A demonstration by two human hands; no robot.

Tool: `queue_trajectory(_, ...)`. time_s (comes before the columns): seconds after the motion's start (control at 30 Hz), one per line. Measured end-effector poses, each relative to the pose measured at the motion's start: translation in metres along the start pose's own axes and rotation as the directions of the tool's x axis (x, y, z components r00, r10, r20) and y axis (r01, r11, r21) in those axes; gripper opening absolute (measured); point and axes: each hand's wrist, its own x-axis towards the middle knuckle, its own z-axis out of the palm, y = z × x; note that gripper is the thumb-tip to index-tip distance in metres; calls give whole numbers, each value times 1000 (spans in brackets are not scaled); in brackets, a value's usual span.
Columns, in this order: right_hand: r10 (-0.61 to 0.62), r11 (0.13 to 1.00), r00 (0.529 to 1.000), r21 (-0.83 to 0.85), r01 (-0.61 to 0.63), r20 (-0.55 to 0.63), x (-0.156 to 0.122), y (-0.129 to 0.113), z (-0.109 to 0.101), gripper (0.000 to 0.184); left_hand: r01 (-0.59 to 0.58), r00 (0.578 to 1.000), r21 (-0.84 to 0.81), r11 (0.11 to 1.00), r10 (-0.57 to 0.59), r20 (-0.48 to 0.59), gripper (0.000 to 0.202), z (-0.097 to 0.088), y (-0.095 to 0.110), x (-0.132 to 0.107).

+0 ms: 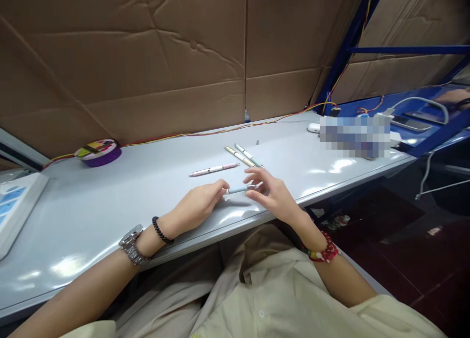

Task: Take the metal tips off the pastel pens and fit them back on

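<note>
left hand (pixel 196 206), right hand (pixel 273 197) pinch blue pen (pixel 238 189); pink pen (pixel 214 169) lies beyond

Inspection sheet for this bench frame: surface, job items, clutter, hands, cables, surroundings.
Surface: grey table, glossy, glare patches.
Job's things: blue pen between both hands; pink pen, cream pen and green pen lie beyond it.
Clutter: purple round tin far left; white board at the left edge.
Hands: left hand closed on one end of the blue pen; right hand at the other end with fingers spread, grip unclear.
Cables: red-yellow wire along the back edge; white cable at right.
Surroundings: cardboard wall behind; blue rack at right.
</note>
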Motion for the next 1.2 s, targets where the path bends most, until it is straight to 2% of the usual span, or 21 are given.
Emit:
queue_trajectory(0.03,7,999,1000,40,-6,-18,0,0,0,28,-1,1000,6,1000,1,0,28,0,0,0)
queue_trajectory(0.1,57,996,998,64,-56,-12,-1,2,0,22,-10,1000,23,1000,10,2,27,0,0,0)
queue_trajectory(0.2,117,993,992,7,-117,38,-2,2,0,35,-26,1000,44,999,26,5,28,0,-1,0)
queue_trajectory(0.37,84,996,996,-18,-84,1,-2,1,0,24,-25,1000,69,997,24,11,28,3,-2,0)
queue_trajectory(0.47,98,994,995,-50,-98,12,-2,1,0,39,-76,997,110,991,72,42,27,4,1,0)
queue_trajectory(0.5,91,995,996,-54,-90,23,-2,1,0,38,-84,996,115,990,79,48,27,4,2,0)
queue_trajectory(0.63,36,999,998,-3,-36,60,-2,1,-1,16,-48,999,84,995,47,11,26,4,2,1)
queue_trajectory(0.73,81,995,996,47,-83,25,-2,3,1,11,-55,998,71,996,57,-20,26,3,-2,2)
queue_trajectory(0.87,132,990,991,60,-131,-5,-3,4,6,14,-129,983,107,986,142,-118,22,2,-4,3)
queue_trajectory(0.93,111,991,992,76,-107,-53,-3,5,4,15,-171,961,148,974,198,-193,18,1,-2,5)
queue_trajectory(1.03,69,994,963,96,-45,-262,3,10,-8,18,-172,912,225,959,241,-333,20,-1,-2,7)
queue_trajectory(1.1,43,998,919,54,-24,-392,15,14,-21,21,-96,904,260,961,194,-381,30,-3,-8,10)
queue_trajectory(1.2,-13,995,902,-93,-30,-431,37,21,-39,20,67,938,242,968,22,-347,36,-4,-24,14)
